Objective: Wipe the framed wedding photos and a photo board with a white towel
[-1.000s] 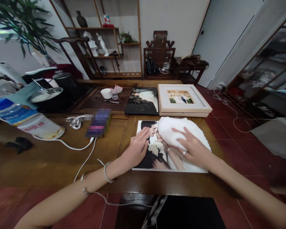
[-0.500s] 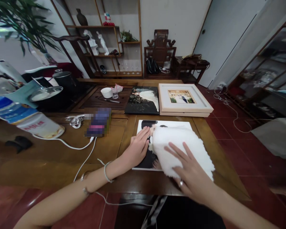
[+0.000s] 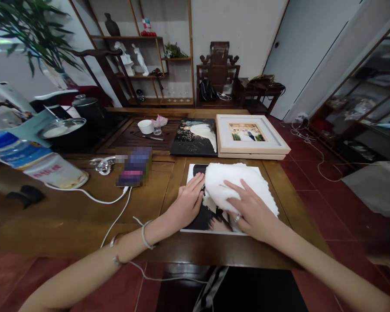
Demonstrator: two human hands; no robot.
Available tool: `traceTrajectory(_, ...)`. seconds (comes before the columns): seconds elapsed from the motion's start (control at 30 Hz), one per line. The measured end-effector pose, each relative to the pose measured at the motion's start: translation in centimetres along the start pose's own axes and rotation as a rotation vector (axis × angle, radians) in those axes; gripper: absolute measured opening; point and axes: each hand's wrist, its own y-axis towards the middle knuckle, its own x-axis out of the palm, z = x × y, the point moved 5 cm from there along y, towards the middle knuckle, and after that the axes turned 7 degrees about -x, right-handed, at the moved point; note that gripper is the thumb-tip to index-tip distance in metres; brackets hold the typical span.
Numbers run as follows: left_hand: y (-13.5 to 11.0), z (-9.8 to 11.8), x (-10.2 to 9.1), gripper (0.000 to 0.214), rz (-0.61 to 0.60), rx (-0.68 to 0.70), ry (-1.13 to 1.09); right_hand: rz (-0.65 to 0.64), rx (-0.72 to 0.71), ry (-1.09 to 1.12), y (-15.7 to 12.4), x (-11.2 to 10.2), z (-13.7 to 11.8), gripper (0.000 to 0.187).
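On the table lies a photo panel with a white edge, its picture showing dark hair and dark clothing. My left hand rests flat on the panel's left side, fingers stretched and close together. A fluffy white cloth covers much of the panel's upper and right part. My right hand holds this cloth against the panel from above, with two fingers extended over it and the others partly hidden in its folds. The cloth hides most of the picture beneath.
Behind the panel lie a dark photo panel and a pale wooden picture frame. To the left are a phone with a white cable, a large bottle, a white cup and a black kettle.
My right hand has slid the cloth up and to the left over the panel, uncovering more of its lower part. My left hand has stayed in place.
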Motion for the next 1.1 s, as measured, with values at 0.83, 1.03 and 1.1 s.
traceTrajectory(0.83,0.0,-0.5,0.4,0.046,0.023,0.018,0.014,0.001,-0.055,0.06,-3.7,0.3,-4.7,0.019)
traceTrajectory(1.03,-0.1,-0.4,0.2,0.046,0.033,0.022,-0.02,0.077,-0.028,0.02,-2.0,0.0,-1.5,0.022)
traceTrajectory(1.1,-0.1,-0.4,0.2,0.046,0.035,0.027,-0.027,0.078,-0.015,0.005,-1.5,0.0,-0.5,0.024)
